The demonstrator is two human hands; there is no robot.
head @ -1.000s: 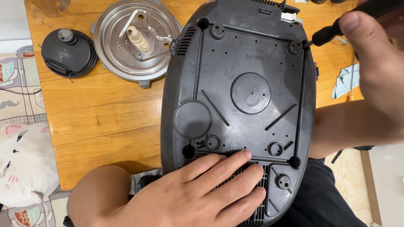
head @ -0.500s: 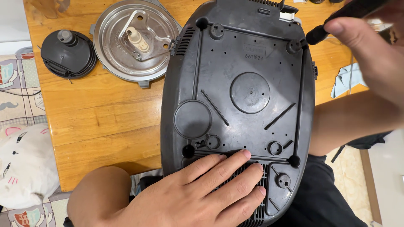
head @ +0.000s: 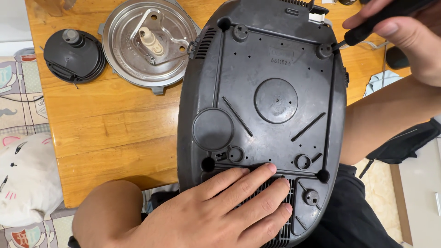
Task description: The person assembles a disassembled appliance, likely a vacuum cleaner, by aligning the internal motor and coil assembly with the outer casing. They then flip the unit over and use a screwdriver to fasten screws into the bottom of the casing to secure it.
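Wood table (head: 115, 119), patterned floor mat (head: 20, 98), appliance base (head: 266, 115) w/ screwdriver (head: 367, 28).

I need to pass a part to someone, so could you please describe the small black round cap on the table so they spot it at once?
Start at the wooden table and go to its far left corner. Beside the shiny round metal plate lies the small black round plastic cap. Unlike the plate, it is dark, smaller and has a grey knob on top.

Screwdriver (head: 363, 33) tip hidden in recess
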